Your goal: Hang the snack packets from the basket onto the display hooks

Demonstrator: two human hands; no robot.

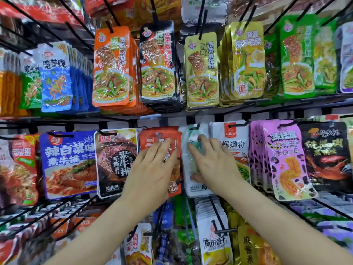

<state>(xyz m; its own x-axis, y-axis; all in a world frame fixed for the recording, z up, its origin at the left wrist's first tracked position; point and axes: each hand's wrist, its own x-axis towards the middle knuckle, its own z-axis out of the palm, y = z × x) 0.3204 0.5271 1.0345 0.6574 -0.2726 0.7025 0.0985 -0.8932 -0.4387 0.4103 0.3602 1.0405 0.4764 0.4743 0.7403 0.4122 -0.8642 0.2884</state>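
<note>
A white and green snack packet [188,169] hangs on a black display hook [194,127] in the middle row. My right hand [212,163] lies on it, fingers spread along its face and thumb at its lower part. My left hand [152,169] rests with straight fingers on the red packet [162,136] hanging just to the left. The basket is out of view.
Rows of packets fill the rack: orange, black, yellow and green ones [202,71] above, a blue packet [68,163] and a dark one [114,161] at left, a white one [233,142] and pink ones [284,163] at right. Black hooks [217,217] jut out below.
</note>
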